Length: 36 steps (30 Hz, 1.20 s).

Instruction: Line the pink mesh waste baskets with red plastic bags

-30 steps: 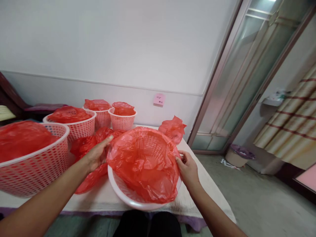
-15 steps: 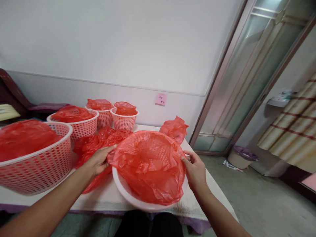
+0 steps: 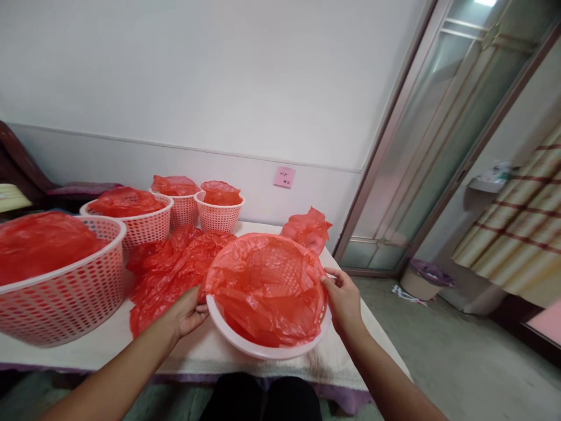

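Observation:
A white perforated basket [image 3: 263, 349] lined with a red plastic bag [image 3: 267, 289] is tilted toward me at the table's front edge. My left hand [image 3: 189, 311] grips its left rim, fingers curled around the rim and the bag's edge. My right hand [image 3: 344, 299] holds the right rim, thumb on top, fingers closed around it. Loose red bags [image 3: 170, 272] lie on the table just left of the basket.
Several white baskets lined with red bags stand at the left: a large one [image 3: 61, 292], a medium one [image 3: 140, 225] and two small ones [image 3: 219, 216] by the wall. A crumpled red bag [image 3: 309, 228] lies behind. The table [image 3: 109, 333] ends at right; glass door [image 3: 421, 152] beyond.
My left hand slid down from the bag's upper left edge to the basket's lower left rim. The bag now sits lower and tighter in the basket. My right hand stayed on the right rim.

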Available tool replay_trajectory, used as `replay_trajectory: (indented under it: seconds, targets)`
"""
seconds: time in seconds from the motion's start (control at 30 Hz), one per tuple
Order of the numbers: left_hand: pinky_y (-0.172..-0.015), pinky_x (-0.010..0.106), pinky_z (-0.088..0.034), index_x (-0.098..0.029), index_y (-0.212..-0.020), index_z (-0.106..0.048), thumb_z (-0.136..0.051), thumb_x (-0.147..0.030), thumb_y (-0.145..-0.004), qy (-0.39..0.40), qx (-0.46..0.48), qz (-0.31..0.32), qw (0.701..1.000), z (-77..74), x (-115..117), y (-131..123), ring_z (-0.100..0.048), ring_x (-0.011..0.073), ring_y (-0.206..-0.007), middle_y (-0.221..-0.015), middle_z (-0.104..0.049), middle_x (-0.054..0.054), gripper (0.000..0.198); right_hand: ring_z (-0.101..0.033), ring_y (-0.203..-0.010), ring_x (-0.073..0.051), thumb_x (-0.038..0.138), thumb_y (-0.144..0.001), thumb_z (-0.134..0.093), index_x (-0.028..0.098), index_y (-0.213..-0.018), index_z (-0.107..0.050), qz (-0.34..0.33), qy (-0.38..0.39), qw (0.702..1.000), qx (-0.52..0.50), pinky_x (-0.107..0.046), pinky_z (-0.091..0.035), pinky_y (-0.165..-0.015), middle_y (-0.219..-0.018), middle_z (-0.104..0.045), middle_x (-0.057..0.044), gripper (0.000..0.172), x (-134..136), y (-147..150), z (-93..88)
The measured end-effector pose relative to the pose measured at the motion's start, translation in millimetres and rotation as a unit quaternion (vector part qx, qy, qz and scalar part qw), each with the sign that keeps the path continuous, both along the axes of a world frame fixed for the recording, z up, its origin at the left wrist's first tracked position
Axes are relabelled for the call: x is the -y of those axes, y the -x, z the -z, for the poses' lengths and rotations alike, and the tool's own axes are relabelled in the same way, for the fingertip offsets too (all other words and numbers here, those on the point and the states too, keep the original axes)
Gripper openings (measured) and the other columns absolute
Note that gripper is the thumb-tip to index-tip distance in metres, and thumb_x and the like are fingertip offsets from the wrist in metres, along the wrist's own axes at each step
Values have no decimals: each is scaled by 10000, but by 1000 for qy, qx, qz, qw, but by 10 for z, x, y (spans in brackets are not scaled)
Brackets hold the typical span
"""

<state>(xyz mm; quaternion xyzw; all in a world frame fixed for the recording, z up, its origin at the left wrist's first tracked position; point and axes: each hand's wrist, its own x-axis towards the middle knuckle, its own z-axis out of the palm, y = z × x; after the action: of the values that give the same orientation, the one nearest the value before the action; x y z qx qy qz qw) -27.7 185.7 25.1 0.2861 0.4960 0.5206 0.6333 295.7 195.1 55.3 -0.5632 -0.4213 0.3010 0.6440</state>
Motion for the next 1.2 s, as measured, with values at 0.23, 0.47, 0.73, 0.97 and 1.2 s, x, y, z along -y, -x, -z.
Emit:
replay_trajectory:
  seconds: [0.23,0.47,0.73,0.97,1.2]
  targets:
    - [-560,221,-422,-199,-796,-565,-576,-299,-869,-127,-223,-104,961,-153,221,200,-532,123,-672,-742,-561,-7,124,-588,-584,-186,382,-653,-690,189,-946,-653,-26,-3,1000,-15,-296,-459,-547,-603,-621,22,353,28,-7,11]
    - [-1079,365,-351,-246,-1170,-645,-496,-250,-891,-391,-535,-24,749,-309,377,339,-486,230,-1234,-1248,-542,83,317,-596,-647,-176,427,-679,-730,172,-1051,-661,-83,3,994,-65,-279,-447,-565,-706,-663,-1,456,60,-8,14]
    - [-1116,491,-343,-208,-1461,-357,-391,-222,-923,-392,-618,-19,681,-260,117,362,-355,279,-1405,-1579,-297,118,539,-507,-536,-108,455,-662,-765,160,-1115,-633,-111,15,987,-113,-221,-360,-483,-649,-609,41,556,79,-55,94]
    - [-964,421,-467,-163,-1103,-618,-490,-342,-858,-360,-512,-52,778,-104,-146,252,-635,248,-1031,-1098,-680,121,330,-582,-648,-133,442,-655,-778,168,-1088,-646,-97,8,985,-143,-236,-448,-559,-759,-673,10,529,97,-40,131]
    - [-681,321,-543,-206,-808,-555,-428,-479,-892,-276,-392,-42,877,113,-41,110,-647,184,-706,-749,-653,6,312,-569,-629,-124,440,-662,-779,192,-1074,-634,-80,1,981,-175,-232,-457,-563,-713,-648,39,502,99,-19,194]
